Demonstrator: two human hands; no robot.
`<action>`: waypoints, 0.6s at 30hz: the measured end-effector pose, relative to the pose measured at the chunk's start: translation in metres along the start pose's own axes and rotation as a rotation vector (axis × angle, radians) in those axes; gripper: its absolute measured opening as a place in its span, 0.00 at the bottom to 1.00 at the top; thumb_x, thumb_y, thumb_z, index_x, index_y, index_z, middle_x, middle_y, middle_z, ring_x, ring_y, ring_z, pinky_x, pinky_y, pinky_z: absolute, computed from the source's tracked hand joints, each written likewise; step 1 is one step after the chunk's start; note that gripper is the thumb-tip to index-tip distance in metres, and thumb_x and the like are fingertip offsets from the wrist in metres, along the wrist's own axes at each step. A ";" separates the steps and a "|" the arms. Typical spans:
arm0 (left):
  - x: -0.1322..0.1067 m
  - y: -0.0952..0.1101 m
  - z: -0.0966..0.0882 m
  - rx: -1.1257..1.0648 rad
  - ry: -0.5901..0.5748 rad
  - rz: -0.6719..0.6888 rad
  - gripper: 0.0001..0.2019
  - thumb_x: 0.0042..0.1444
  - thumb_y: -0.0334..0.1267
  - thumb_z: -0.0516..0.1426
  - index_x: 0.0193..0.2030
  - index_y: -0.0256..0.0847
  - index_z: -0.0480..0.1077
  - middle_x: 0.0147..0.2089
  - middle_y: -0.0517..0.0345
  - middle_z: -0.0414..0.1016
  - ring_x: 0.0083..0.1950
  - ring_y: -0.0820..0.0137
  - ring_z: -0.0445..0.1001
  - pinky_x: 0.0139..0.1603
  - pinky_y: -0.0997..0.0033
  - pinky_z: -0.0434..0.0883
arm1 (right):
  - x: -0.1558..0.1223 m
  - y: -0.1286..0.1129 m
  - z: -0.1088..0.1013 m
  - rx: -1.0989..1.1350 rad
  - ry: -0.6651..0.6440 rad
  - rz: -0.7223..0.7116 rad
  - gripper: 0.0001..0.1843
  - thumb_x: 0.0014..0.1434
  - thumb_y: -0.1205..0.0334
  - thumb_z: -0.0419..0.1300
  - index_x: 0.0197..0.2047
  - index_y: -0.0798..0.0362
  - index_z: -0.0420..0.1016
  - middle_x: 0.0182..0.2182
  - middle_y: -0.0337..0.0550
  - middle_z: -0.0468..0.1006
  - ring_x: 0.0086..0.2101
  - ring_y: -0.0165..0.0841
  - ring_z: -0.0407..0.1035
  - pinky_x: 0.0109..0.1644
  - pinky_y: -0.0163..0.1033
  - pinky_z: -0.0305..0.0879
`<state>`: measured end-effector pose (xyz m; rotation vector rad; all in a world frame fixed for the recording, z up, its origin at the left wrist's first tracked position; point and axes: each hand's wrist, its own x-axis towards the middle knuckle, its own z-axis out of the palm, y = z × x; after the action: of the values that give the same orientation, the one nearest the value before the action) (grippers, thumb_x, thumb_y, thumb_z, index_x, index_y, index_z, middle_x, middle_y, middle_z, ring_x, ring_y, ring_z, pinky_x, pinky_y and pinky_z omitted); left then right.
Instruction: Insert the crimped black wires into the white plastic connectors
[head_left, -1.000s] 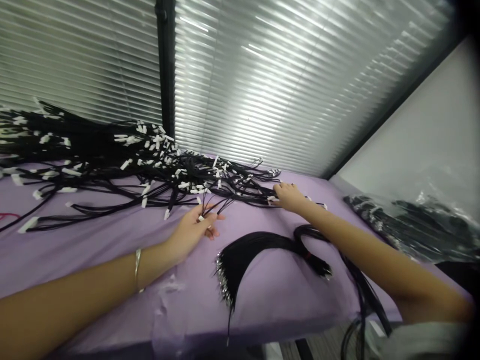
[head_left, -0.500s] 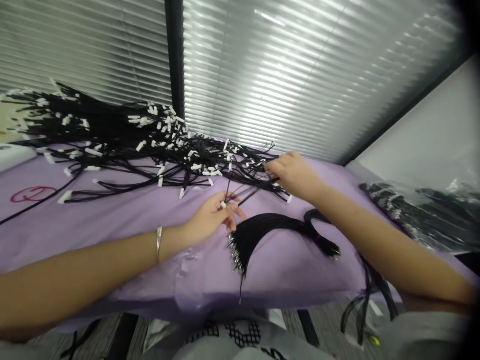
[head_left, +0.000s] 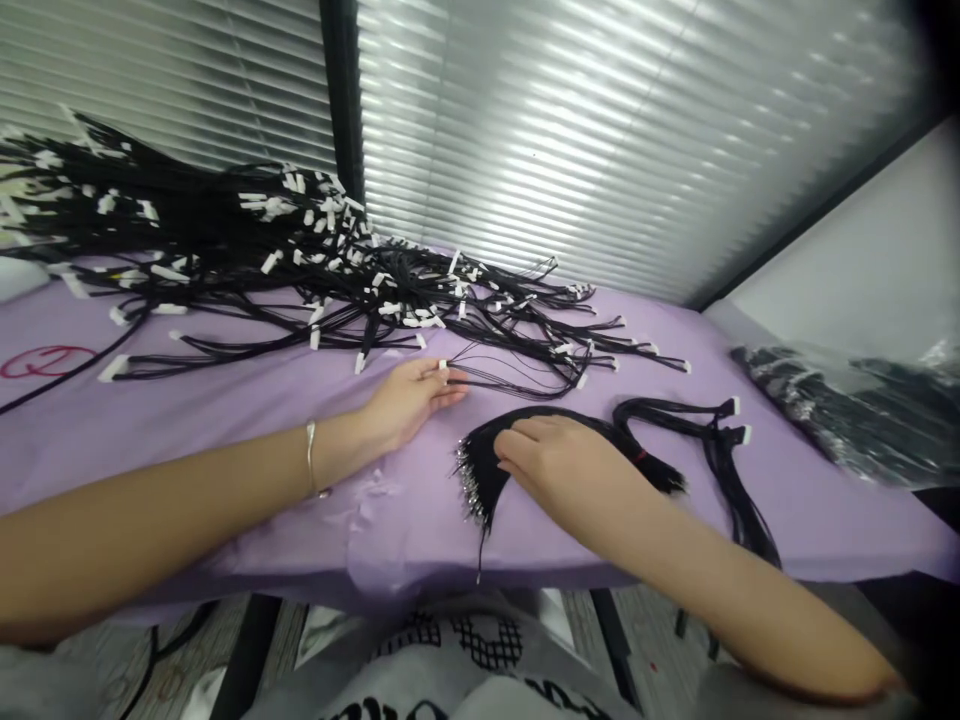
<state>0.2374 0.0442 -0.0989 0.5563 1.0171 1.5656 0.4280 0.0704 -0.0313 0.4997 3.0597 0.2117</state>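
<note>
The left hand (head_left: 416, 400) was out over the middle of the tabletop (head_left: 427, 535), thumb and fingers pinched together on a small white connector (head_left: 443, 367). From that pinch, thin black wires (head_left: 517, 386) ran toward the right edge, curving beside the front of the pile (head_left: 180, 220); where they ended among the other leads could not be told.

The right hand (head_left: 559, 460) was lower, nearer the front edge, knuckles up and fingers curled in over the bundle (head_left: 482, 460). Its fingertips were drawn close together against the black strands, but whether they had gripped any could not be told. The bundle lay right of centre, its silver-tipped end fanned toward the left edge, a red tie (head_left: 641, 456) near its other end.

The pile spread along the back edge from the back left corner. A plastic bag (head_left: 862, 410) lay by the right edge.
</note>
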 end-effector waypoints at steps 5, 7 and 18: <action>-0.001 0.000 0.001 0.065 -0.050 0.005 0.02 0.56 0.27 0.56 0.32 0.32 0.67 0.41 0.46 0.76 0.41 0.68 0.77 0.54 0.61 0.69 | 0.020 0.015 0.018 0.241 -0.074 -0.097 0.08 0.57 0.71 0.56 0.29 0.55 0.74 0.30 0.43 0.73 0.30 0.31 0.67 0.36 0.37 0.61; -0.002 -0.001 0.001 0.104 -0.062 -0.003 0.01 0.55 0.28 0.58 0.33 0.32 0.69 0.41 0.47 0.76 0.42 0.67 0.76 0.53 0.60 0.70 | 0.025 0.028 0.026 0.368 -0.071 -0.133 0.07 0.56 0.72 0.58 0.30 0.55 0.75 0.31 0.42 0.74 0.32 0.30 0.68 0.39 0.36 0.62; -0.004 -0.002 0.001 0.293 -0.119 -0.052 0.06 0.48 0.29 0.63 0.35 0.34 0.76 0.36 0.53 0.79 0.35 0.68 0.77 0.41 0.68 0.75 | 0.022 0.045 0.039 0.607 -0.043 -0.194 0.05 0.61 0.68 0.53 0.35 0.55 0.69 0.35 0.44 0.72 0.37 0.31 0.64 0.45 0.38 0.61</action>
<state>0.2405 0.0411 -0.0993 0.8087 1.1680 1.3295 0.4236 0.1244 -0.0638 0.2055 3.0558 -0.7373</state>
